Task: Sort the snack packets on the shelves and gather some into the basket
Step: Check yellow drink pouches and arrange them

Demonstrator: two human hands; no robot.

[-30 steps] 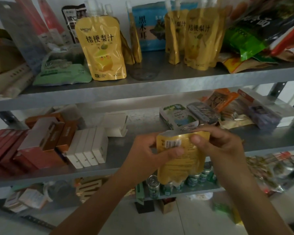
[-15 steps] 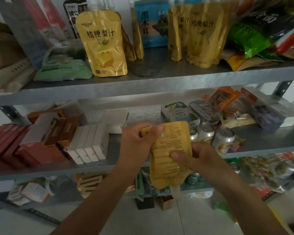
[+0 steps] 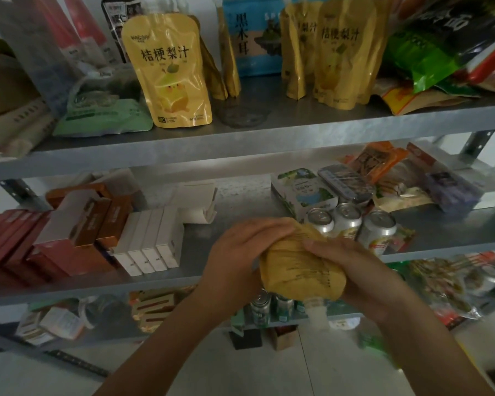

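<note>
Head view: yellow pouch (image 3: 300,265) held in mid-air in front of the middle shelf (image 3: 200,252), spout (image 3: 316,311) pointing down toward the camera, printed back side up, body bulged. Left hand (image 3: 242,252) grips the pouch's upper left edge, fingers (image 3: 269,225) curled over its top; right hand (image 3: 352,267) wraps its right side, fingers (image 3: 323,245) laid across the printed face. Both hands closed on the pouch, forearms coming up from the bottom of frame. Just behind the pouch on the middle shelf: three silver cans (image 3: 350,221) standing upright side by side, a green-and-white box (image 3: 303,192) and a flat tin (image 3: 346,182) behind them. Left on the same shelf: row of white boxes (image 3: 149,244), brown boxes (image 3: 97,218), red boxes (image 3: 9,238) at far left. Right end holds orange packets (image 3: 375,160) and a purple packet (image 3: 452,190). Top shelf (image 3: 240,138): one matching yellow pouch standing upright (image 3: 169,72), more of them at right (image 3: 337,52), a blue box (image 3: 252,35) between, a pale green bag (image 3: 103,115) lying flat at left, green packets (image 3: 420,58) piled at right. Lower shelf (image 3: 283,317) shows small green cans (image 3: 272,307) under the hands; rest blurred. Floor tiles below.
</note>
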